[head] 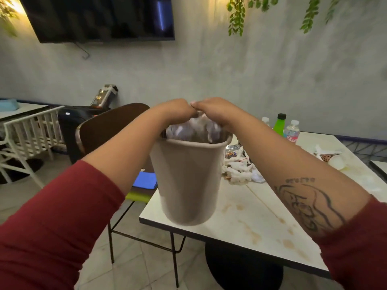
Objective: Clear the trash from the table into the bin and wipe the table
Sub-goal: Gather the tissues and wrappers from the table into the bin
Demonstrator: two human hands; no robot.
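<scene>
Dim warm light from upper left, motion-blurred centre

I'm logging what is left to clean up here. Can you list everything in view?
bin: one, beige, at the table's near-left corner, full of crumpled trash
table: one, white with brown stains, right of centre
trash pile: one, mostly white tissues and wrappers, on the table behind the bin
paper cup: one, white, on its side, table's right
green bottle: one, black cap, table's far end
water bottles: two, clear, beside the green bottle
cloth: one, blue, on the chair seat
chair: one, brown back, left of the table
television: one, black, on the wall
hanging plants: green, top right
left hand, right hand: touching, over the bin's top, fingers curled down, grip hidden
</scene>
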